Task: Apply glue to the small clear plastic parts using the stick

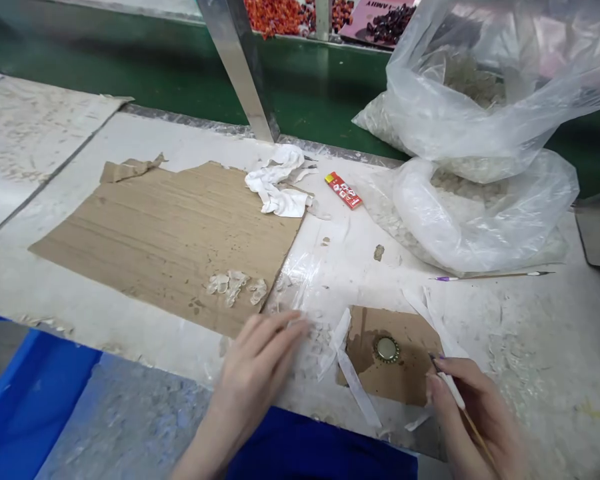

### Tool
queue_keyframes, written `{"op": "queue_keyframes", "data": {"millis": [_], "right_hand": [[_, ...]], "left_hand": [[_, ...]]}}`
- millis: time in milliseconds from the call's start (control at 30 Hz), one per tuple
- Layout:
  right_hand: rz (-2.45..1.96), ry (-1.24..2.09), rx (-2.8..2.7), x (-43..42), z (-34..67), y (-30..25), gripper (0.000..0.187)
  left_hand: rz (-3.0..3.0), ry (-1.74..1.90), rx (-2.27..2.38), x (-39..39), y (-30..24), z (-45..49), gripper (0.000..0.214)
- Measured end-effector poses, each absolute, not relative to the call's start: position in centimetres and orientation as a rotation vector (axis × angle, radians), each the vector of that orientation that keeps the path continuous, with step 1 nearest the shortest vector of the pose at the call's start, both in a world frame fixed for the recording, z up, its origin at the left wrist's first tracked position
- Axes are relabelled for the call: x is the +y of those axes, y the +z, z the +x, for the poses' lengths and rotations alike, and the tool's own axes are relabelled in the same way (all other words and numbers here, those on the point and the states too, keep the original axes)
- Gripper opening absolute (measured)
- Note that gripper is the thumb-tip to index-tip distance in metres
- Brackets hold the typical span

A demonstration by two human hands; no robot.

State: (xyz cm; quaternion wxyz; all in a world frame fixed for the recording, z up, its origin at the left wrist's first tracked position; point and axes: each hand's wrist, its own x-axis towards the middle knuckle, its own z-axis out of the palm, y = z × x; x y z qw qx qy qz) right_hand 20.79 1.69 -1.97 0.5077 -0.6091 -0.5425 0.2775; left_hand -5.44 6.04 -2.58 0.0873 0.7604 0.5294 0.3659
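Note:
My left hand (260, 363) lies flat near the front edge of the table, fingers stretched out over a pile of small translucent pieces (316, 343). My right hand (475, 407) is closed in a pinch on a thin wooden stick (473, 427) at the right edge of a small brown card (395, 363). A round brass-rimmed cap (386, 349) sits on that card. White paper strips (353, 380) lie beside the card.
A large brown cardboard sheet (165, 233) holds several pale shell-like pieces (235, 285). Behind it lie a crumpled white cloth (280, 181) and a red packet (343, 190). Big clear plastic bags (480, 167) fill the right. A thin brush (495, 275) lies below them. A metal post (240, 67) stands behind.

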Motion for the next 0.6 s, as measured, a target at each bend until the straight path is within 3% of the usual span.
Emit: {"op": "queue_keyframes", "data": {"millis": [400,600], "right_hand": [[-1.535,0.555,-1.518,3.0,19.0,-1.3,0.013],[-1.480,0.457,-1.643,3.3,18.8,-1.1,0.013]], "left_hand": [[2.183,0.859,1.299,5.6,-3.6,-5.7,0.017],[2.013,1.047,1.437,5.4,-3.5,-4.7,0.017]]}}
